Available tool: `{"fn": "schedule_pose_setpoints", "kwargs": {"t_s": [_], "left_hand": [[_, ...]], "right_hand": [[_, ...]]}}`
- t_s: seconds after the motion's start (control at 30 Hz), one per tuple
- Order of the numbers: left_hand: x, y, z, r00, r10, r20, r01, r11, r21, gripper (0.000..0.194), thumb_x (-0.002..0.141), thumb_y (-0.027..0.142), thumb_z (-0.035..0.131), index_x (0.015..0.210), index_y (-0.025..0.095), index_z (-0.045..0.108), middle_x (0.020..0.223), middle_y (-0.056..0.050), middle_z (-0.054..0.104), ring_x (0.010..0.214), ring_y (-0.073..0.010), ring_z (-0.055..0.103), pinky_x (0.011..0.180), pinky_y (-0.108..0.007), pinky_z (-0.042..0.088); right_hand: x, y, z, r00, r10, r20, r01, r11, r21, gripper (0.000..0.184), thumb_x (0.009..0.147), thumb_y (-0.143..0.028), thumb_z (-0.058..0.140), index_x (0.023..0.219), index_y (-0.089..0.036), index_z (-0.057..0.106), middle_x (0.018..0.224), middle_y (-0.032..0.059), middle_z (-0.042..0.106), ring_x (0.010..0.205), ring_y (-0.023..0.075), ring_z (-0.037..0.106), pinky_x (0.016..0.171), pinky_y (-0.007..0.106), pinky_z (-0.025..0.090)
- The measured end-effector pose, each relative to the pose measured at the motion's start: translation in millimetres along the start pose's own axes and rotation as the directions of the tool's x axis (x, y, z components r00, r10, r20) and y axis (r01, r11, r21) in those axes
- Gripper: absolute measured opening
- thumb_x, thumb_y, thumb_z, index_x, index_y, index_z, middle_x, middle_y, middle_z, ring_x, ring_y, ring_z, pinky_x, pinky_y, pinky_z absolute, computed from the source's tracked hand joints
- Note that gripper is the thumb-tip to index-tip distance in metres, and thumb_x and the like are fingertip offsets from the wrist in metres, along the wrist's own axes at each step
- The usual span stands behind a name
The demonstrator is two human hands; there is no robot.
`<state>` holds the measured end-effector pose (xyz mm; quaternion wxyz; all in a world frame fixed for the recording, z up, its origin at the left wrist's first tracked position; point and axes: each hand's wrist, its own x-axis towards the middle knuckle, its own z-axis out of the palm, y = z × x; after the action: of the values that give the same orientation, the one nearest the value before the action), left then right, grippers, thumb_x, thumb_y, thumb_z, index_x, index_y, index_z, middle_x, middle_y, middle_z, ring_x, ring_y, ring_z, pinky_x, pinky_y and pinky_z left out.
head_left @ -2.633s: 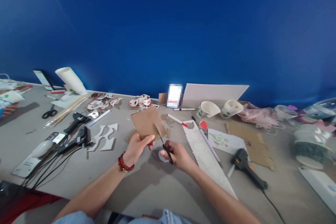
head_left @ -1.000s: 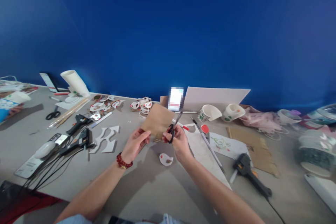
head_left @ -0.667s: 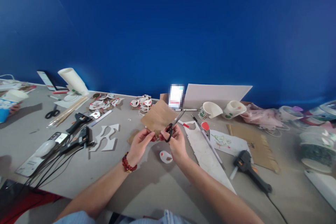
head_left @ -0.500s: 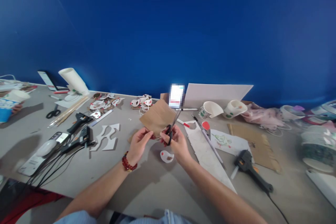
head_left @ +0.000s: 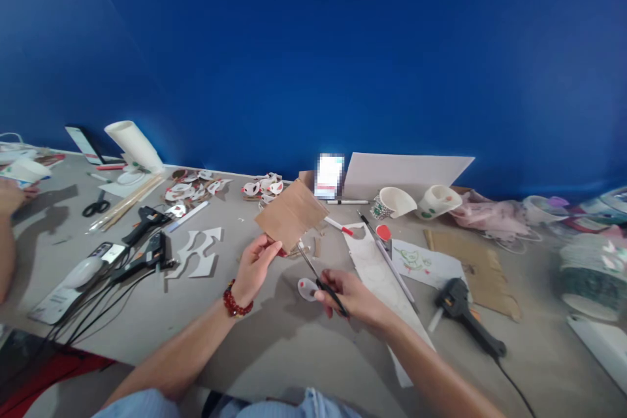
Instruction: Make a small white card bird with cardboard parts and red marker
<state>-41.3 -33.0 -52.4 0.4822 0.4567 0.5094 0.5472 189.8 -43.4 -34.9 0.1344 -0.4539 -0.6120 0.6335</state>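
My left hand (head_left: 256, 266) pinches the near corner of a brown cardboard piece (head_left: 290, 214), held up above the table. In my right hand (head_left: 345, 297) is a pair of scissors (head_left: 332, 295) with black handles. Their blades point up and left, with the tips close to the cardboard's lower edge; whether they touch it I cannot tell. Just left of the right fingers lies a white paper bird cutout (head_left: 307, 289) with a red spot, partly covered by the scissors. Small brown scraps (head_left: 317, 248) lie beyond the blades.
Glue guns (head_left: 470, 318) lie to the right and left, cords trailing. White paper offcuts (head_left: 196, 252), a red-capped marker (head_left: 339, 226), paper cups (head_left: 394, 202) and more bird cutouts (head_left: 264, 188) surround the hands. A lit phone (head_left: 329, 176) leans at the back. Another person's arm (head_left: 7, 228) is at far left.
My right hand has drawn the scissors back, down and to the right, away from the cardboard; the blades now point up-left. The cardboard has shifted slightly left. The other person's arm reaches further in.
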Motion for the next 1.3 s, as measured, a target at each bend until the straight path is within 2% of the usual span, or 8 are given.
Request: {"fn": "schedule_pose_setpoints", "kwargs": {"t_s": [0.13, 0.3, 0.47, 0.63, 0.87, 1.3], "left_hand": [[0, 0, 1.5, 1.0, 0.009, 0.012, -0.009, 0.998, -0.069, 0.022, 0.084, 0.038, 0.063, 0.077, 0.017, 0.063, 0.069, 0.0, 0.069, 0.07, -0.0161, 0.066, 0.072, -0.026, 0.05], [2, 3, -0.1, 1.0, 0.02, 0.002, -0.02, 0.992, -0.125, 0.021, 0.085, 0.037, 0.062, 0.076, 0.018, 0.061, 0.07, 0.0, 0.07, 0.071, -0.0172, 0.068, 0.074, -0.028, 0.052], [0, 1, -0.2, 1.0, -0.002, 0.019, 0.003, 0.998, -0.066, 0.022, 0.085, 0.037, 0.062, 0.075, 0.017, 0.061, 0.069, -0.001, 0.069, 0.067, -0.015, 0.066, 0.072, -0.026, 0.051], [-3, 0, 3.1, 0.996, 0.012, 0.091, -0.003, 0.995, -0.099, 0.019, 0.086, 0.034, 0.062, 0.08, 0.016, 0.064, 0.077, -0.003, 0.071, 0.069, -0.0148, 0.065, 0.071, -0.026, 0.051], [-7, 8, 5.2, 0.982, 0.046, 0.185, -0.028, 0.995, -0.099, 0.017, 0.089, 0.031, 0.059, 0.084, 0.015, 0.065, 0.078, -0.003, 0.07, 0.074, -0.0145, 0.064, 0.074, -0.026, 0.051], [-8, 9, 7.0, 0.984, 0.032, 0.173, -0.02, 0.997, -0.071, 0.02, 0.087, 0.033, 0.061, 0.078, 0.016, 0.062, 0.075, -0.002, 0.068, 0.072, -0.0147, 0.063, 0.073, -0.026, 0.05]], "right_hand": [[11, 3, 2, 1.0, -0.018, 0.006, 0.018, 1.0, 0.002, 0.051, 0.075, -0.067, 0.063, 0.073, -0.02, 0.042, 0.055, -0.0029, 0.058, 0.04, 0.0067, 0.042, 0.036, 0.017, 0.03], [6, 7, -1, 0.999, -0.029, 0.034, 0.029, 1.0, 0.0, 0.052, 0.076, -0.068, 0.062, 0.075, -0.021, 0.041, 0.055, -0.0031, 0.058, 0.041, 0.0069, 0.042, 0.036, 0.016, 0.03], [7, 3, -1, 0.999, -0.025, 0.043, 0.024, 1.0, 0.005, 0.053, 0.074, -0.069, 0.063, 0.073, -0.02, 0.043, 0.054, -0.0031, 0.057, 0.04, 0.0067, 0.042, 0.036, 0.017, 0.029], [16, -2, 2, 0.997, -0.058, 0.043, 0.057, 0.998, 0.025, 0.052, 0.075, -0.066, 0.065, 0.071, -0.02, 0.043, 0.054, -0.0033, 0.057, 0.04, 0.0065, 0.043, 0.038, 0.017, 0.03], [20, -4, 3, 0.996, -0.06, 0.06, 0.059, 0.998, 0.015, 0.048, 0.078, -0.064, 0.063, 0.075, -0.018, 0.048, 0.056, -0.0025, 0.059, 0.042, 0.0071, 0.045, 0.038, 0.017, 0.032], [19, -8, 6, 0.995, -0.064, 0.077, 0.062, 0.998, 0.031, 0.043, 0.082, -0.059, 0.061, 0.079, -0.018, 0.047, 0.062, -0.0028, 0.06, 0.044, 0.0061, 0.045, 0.04, 0.016, 0.032]]}}
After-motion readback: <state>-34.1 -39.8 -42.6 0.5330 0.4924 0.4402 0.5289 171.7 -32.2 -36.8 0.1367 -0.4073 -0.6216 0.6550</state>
